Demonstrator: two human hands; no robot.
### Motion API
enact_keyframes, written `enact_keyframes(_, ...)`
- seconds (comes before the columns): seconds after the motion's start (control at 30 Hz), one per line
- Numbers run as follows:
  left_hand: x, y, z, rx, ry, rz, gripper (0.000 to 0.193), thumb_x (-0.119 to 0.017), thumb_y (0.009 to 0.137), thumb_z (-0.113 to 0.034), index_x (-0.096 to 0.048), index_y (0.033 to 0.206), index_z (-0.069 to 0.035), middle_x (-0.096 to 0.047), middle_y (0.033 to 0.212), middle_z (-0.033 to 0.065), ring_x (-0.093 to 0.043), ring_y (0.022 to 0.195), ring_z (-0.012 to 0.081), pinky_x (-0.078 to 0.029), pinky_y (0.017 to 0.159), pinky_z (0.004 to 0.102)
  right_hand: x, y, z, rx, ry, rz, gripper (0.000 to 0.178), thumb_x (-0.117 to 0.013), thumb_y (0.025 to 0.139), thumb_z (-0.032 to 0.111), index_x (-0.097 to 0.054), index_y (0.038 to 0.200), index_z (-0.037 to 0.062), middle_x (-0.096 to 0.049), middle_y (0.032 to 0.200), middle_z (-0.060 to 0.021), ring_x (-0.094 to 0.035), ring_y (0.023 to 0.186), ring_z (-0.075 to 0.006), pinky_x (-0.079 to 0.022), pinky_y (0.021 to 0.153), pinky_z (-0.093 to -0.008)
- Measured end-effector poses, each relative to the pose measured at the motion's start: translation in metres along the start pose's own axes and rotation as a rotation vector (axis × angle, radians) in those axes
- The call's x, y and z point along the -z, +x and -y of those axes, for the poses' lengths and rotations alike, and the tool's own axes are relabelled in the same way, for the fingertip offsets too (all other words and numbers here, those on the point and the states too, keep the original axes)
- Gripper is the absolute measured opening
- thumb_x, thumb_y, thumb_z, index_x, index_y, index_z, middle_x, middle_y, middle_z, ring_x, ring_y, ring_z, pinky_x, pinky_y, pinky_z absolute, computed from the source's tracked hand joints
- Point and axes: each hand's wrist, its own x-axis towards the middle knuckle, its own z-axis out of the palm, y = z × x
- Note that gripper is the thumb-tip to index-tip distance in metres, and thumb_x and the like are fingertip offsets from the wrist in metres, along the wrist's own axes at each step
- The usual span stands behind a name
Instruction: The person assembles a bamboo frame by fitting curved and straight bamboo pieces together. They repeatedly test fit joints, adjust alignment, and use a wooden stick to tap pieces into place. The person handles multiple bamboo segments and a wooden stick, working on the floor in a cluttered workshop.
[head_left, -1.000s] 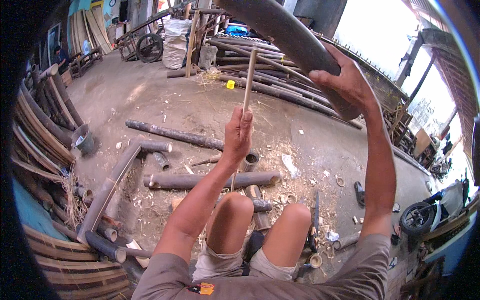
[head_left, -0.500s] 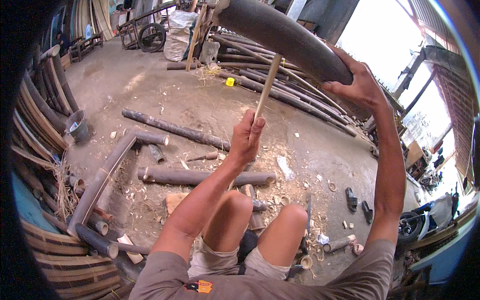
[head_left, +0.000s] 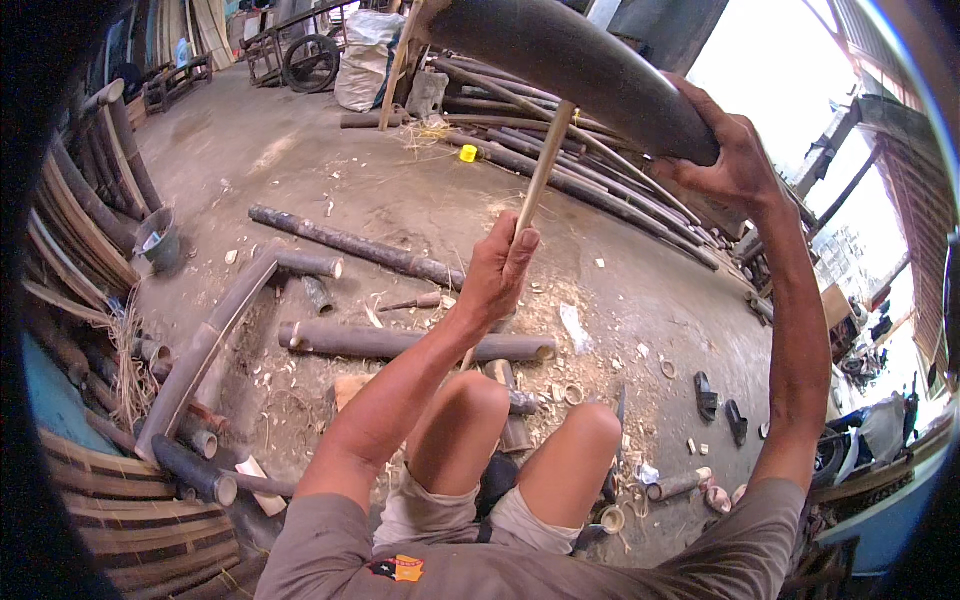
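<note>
My left hand [head_left: 502, 268] is closed around a slim bamboo stick [head_left: 548, 160], which slants upward. The stick's upper end meets the underside of a thick dark bamboo pole [head_left: 575, 65]; whether it sits in a hole there I cannot tell. At the pole's lower right end, my right hand [head_left: 728, 155] grips it with the thumb underneath and fingers over the far side. The pole is held tilted at the top of the view, and its far left end runs up to the frame's edge.
Bamboo lengths [head_left: 420, 345] and wood chips lie on the floor before my knees. A bent bamboo frame [head_left: 205, 345] is at left, near a bucket [head_left: 158, 243]. More poles [head_left: 600, 195] are stacked beyond. Sandals [head_left: 706, 398] and a yellow object [head_left: 468, 153] also lie there.
The pole, the stick and both my hands have shifted slightly right in the view, and the pole's left end now reaches the top edge. Both grips stay the same.
</note>
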Motion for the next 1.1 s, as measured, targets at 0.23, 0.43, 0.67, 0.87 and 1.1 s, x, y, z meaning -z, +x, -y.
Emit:
enact_keyframes(0.23, 0.053, 0.098, -0.082, -0.355, -0.391, -0.434, 0.076, -0.07, 0.095, -0.048, -0.034, 0.145, -0.002, -0.065, 0.111, 0.0092, -0.061, 0.101, 0.0153, -0.051, 0.085, 0.0326, 0.004, -0.009, -0.014, 0.069, -0.105, -0.007, 0.09, -0.083, 0.074, 0.027, -0.043, 0.155, 0.0226, -0.074, 0.112, -0.0123, -0.075, 0.095, -0.0298, -0.06, 0.093, -0.0452)
enact_keyframes(0.43, 0.078, 0.159, -0.163, -0.27, -0.157, -0.278, 0.049, -0.077, 0.09, -0.037, -0.067, 0.123, -0.001, -0.068, 0.104, 0.0083, -0.062, 0.096, 0.0155, -0.048, 0.087, 0.0295, 0.008, 0.0, -0.01, 0.036, -0.138, 0.034, 0.085, -0.079, 0.082, 0.051, -0.044, 0.155, 0.0239, -0.072, 0.12, -0.0109, -0.074, 0.099, -0.0293, -0.058, 0.095, -0.0458)
enact_keyframes(0.67, 0.056, 0.154, -0.152, -0.429, -0.258, -0.296, 0.016, -0.069, 0.092, -0.014, -0.072, 0.099, 0.001, -0.066, 0.086, -0.0007, -0.058, 0.078, 0.0071, -0.046, 0.072, 0.0231, 0.063, 0.068, -0.049, -0.119, 0.274, 0.038, 0.072, -0.057, 0.096, 0.053, -0.047, 0.147, 0.0036, -0.071, 0.118, -0.0216, -0.072, 0.103, -0.03, -0.059, 0.091, -0.0416)
enact_keyframes(0.87, 0.044, 0.145, -0.163, -0.48, -0.172, -0.32, 0.014, -0.068, 0.092, -0.013, -0.071, 0.095, 0.001, -0.064, 0.081, -0.0021, -0.057, 0.075, 0.0057, -0.046, 0.068, 0.0233, 0.097, 0.148, 0.008, -0.101, 0.586, 0.299, 0.066, -0.055, 0.103, 0.042, -0.041, 0.148, -0.0043, -0.068, 0.119, -0.0282, -0.073, 0.101, -0.0314, -0.062, 0.083, -0.0372)
enact_keyframes(1.1, 0.056, 0.147, -0.133, -0.616, 0.019, -0.298, 0.026, -0.075, 0.092, -0.027, -0.076, 0.102, -0.003, -0.072, 0.097, 0.0042, -0.067, 0.09, 0.0147, -0.053, 0.085, 0.0292, 0.014, 0.123, 0.04, -0.319, 0.375, 0.378, 0.073, -0.051, 0.1, 0.049, -0.041, 0.15, -0.0036, -0.066, 0.123, -0.0283, -0.07, 0.105, -0.0327, -0.059, 0.088, -0.0393)
